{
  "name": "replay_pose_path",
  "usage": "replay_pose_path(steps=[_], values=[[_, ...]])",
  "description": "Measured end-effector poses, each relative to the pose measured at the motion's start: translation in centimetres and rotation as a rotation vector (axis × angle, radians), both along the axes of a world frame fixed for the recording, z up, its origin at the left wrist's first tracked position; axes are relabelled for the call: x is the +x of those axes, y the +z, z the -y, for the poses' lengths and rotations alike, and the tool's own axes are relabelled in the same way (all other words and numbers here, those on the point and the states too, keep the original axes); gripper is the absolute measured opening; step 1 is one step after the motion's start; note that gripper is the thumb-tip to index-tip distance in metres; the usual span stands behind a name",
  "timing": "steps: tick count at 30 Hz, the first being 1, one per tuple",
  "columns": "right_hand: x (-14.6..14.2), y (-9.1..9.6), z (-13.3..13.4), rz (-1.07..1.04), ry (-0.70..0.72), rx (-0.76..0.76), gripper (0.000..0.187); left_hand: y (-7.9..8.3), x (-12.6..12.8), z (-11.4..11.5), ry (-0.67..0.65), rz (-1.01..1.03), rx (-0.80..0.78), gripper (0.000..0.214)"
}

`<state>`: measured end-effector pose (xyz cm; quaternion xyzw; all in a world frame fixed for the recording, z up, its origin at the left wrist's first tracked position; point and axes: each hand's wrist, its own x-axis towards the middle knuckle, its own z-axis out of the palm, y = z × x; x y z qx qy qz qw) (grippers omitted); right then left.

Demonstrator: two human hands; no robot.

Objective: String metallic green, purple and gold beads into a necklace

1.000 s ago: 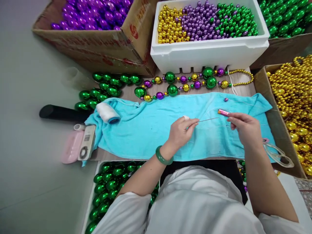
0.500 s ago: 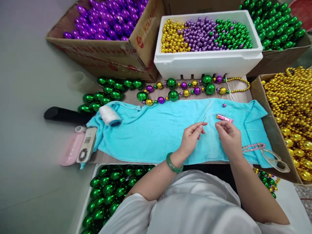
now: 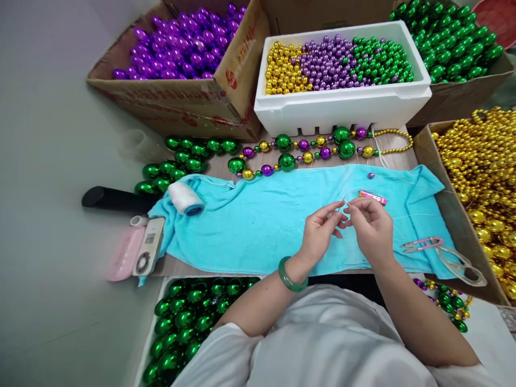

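My left hand (image 3: 320, 234), with a green bangle (image 3: 291, 275) at its wrist, pinches a thin needle (image 3: 342, 205) between thumb and fingers. Close against it, my right hand (image 3: 373, 230) is closed on the end of a white thread (image 3: 349, 203). Both hands are over a turquoise towel (image 3: 250, 226), fingertips almost meeting. Whether the thread passes through the needle's eye is too small to tell. Just beyond the right hand lie a small pink packet (image 3: 373, 198) and a single purple bead (image 3: 371, 176). Pink thread snips (image 3: 422, 244) rest to its right.
A strung bead necklace (image 3: 286, 162) lies behind the towel. Further back stand a white foam box (image 3: 342, 107) of small beads and a carton (image 3: 161, 102) of purple ones. A thread spool (image 3: 184, 198) sits left; clear-handled scissors (image 3: 463, 267) and a gold-bead carton (image 3: 447, 172) are right.
My right hand has moved left and slightly up, bringing the thread end to the needle. The gap between my hands has closed. The view has shifted slightly.
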<state>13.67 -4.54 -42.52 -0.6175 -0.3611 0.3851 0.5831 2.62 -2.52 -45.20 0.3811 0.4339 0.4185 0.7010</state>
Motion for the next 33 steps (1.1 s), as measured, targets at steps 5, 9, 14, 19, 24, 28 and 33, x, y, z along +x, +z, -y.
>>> replay_pose_path(steps=[5, 9, 14, 19, 24, 28, 33], values=[[-0.14, 0.16, -0.20, -0.064, 0.014, -0.018, 0.012, -0.22, -0.14, -0.05, 0.000, -0.001, -0.001, 0.041], [-0.18, 0.44, -0.26, -0.069, 0.017, -0.053, 0.013, -0.44, -0.28, -0.09, -0.006, 0.013, 0.000, 0.040], [-0.26, 0.58, -0.27, -0.084, 0.037, -0.057, 0.012, -0.64, -0.37, -0.04, -0.016, 0.009, -0.003, 0.041], [-0.19, 0.51, -0.47, -0.087, 0.035, -0.076, 0.010, -0.77, -0.36, -0.04, -0.001, 0.015, -0.002, 0.039], [-0.11, 0.38, -0.59, -0.102, 0.038, -0.069, 0.008, -0.64, -0.30, -0.10, 0.004, -0.005, 0.006, 0.038], [-0.13, 0.21, -0.60, -0.089, 0.031, -0.069, 0.011, -0.61, -0.28, -0.03, 0.007, -0.017, 0.028, 0.037], [-0.13, 0.15, -0.62, -0.093, 0.029, -0.071, 0.015, -0.93, -0.28, 0.09, -0.005, -0.085, 0.082, 0.036]])
